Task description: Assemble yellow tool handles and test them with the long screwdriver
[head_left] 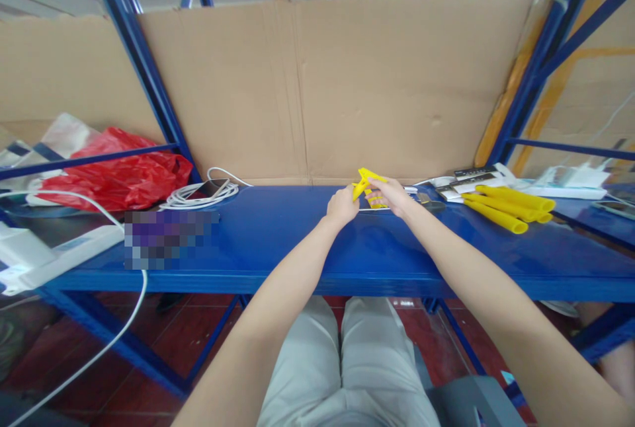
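Note:
Over the blue shelf top (278,235), my left hand (343,207) is closed round the narrow part of a yellow plastic tool with a flared, wide head (367,177). My right hand (391,195) is closed with its fingertips at the head's right side. Just under the right fingers shows another yellow patch (376,198); whether it belongs to the same tool I cannot tell. To the right of my right hand lie several yellow tubes (510,205), bundled side by side and pointing toward the front right.
Black-and-white packages (466,182) lie behind the tubes. A coiled white cable (198,197), a red plastic bag (124,169) and a white power strip (74,255) are on the left. Cardboard (347,83) closes off the back, between blue metal posts (149,77).

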{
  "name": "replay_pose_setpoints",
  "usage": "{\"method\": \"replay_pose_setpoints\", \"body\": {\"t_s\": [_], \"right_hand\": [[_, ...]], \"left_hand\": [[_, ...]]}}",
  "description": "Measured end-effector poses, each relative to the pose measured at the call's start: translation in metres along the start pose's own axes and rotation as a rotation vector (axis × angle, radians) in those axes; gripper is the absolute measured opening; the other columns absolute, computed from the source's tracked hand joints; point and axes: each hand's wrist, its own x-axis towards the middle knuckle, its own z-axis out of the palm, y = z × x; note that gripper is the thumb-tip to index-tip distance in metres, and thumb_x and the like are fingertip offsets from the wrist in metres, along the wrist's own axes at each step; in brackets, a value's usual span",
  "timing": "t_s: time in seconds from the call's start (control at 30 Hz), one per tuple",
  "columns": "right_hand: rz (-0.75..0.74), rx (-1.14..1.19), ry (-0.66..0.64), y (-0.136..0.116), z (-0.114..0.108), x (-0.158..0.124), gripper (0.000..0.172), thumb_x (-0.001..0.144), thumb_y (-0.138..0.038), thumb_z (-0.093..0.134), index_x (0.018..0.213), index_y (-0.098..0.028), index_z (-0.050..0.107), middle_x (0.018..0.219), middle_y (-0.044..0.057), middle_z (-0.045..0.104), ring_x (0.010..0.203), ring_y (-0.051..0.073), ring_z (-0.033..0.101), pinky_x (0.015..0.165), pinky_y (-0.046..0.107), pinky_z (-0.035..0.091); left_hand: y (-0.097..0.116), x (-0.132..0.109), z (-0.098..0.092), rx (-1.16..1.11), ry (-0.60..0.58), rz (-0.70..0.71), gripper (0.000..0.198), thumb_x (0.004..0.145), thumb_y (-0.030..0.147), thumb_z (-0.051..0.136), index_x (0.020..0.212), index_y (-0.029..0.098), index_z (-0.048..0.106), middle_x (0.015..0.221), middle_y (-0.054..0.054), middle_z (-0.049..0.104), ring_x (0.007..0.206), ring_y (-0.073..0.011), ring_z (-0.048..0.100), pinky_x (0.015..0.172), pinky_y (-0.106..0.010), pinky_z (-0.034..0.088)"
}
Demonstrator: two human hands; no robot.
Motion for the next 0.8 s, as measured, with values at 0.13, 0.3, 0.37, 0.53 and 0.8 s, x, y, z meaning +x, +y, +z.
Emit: {"method": "replay_pose_setpoints", "body": {"t_s": [0.13, 0.3, 0.37, 0.53, 0.8], "right_hand": [[-0.075, -0.045, 0.105, -0.003, -0.001, 0.000, 0.008, 0.094, -0.009, 0.055, 0.090, -0.016, 0.058, 0.085, 0.004, 0.072, 0.047, 0.005, 0.058, 0.043, 0.015, 0.045], [-0.083, -0.180, 0.115, -0.002, -0.001, 0.000, 0.013, 0.092, -0.004, 0.054, 0.094, -0.014, 0.061, 0.088, 0.004, 0.073, 0.044, 0.004, 0.056, 0.041, 0.015, 0.045], [-0.100, -0.231, 0.094, 0.000, -0.002, 0.002, 0.013, 0.091, -0.005, 0.056, 0.096, -0.014, 0.064, 0.087, 0.004, 0.074, 0.043, 0.004, 0.057, 0.040, 0.014, 0.044], [-0.126, -0.275, 0.039, 0.006, -0.005, 0.007, 0.008, 0.087, -0.013, 0.066, 0.092, -0.016, 0.072, 0.073, 0.001, 0.072, 0.044, 0.007, 0.058, 0.038, 0.015, 0.044], [-0.164, -0.337, -0.134, 0.015, -0.013, 0.013, 0.006, 0.075, -0.012, 0.078, 0.078, -0.016, 0.075, 0.066, 0.000, 0.070, 0.047, 0.008, 0.058, 0.039, 0.014, 0.041]], "left_hand": [[0.000, 0.000, 0.001, 0.001, 0.011, -0.011, 0.032, 0.094, 0.019, 0.052, 0.124, 0.020, 0.063, 0.120, -0.012, 0.071, 0.112, -0.0261, 0.068, 0.093, -0.033, 0.051], [0.000, 0.001, 0.001, 0.003, 0.020, -0.016, 0.033, 0.095, 0.022, 0.052, 0.126, 0.021, 0.063, 0.121, -0.012, 0.070, 0.113, -0.0252, 0.067, 0.093, -0.032, 0.051], [-0.001, 0.002, 0.001, 0.004, 0.024, -0.030, 0.032, 0.096, 0.025, 0.052, 0.126, 0.021, 0.063, 0.121, -0.012, 0.070, 0.112, -0.0253, 0.068, 0.094, -0.032, 0.051], [-0.003, 0.003, 0.002, -0.004, 0.030, -0.032, 0.033, 0.098, 0.032, 0.053, 0.126, 0.019, 0.064, 0.122, -0.013, 0.070, 0.113, -0.0267, 0.067, 0.093, -0.033, 0.051], [-0.007, 0.003, 0.000, -0.017, 0.026, -0.051, 0.036, 0.096, 0.033, 0.057, 0.129, 0.019, 0.064, 0.126, -0.014, 0.069, 0.115, -0.0268, 0.067, 0.092, -0.031, 0.050]]}}
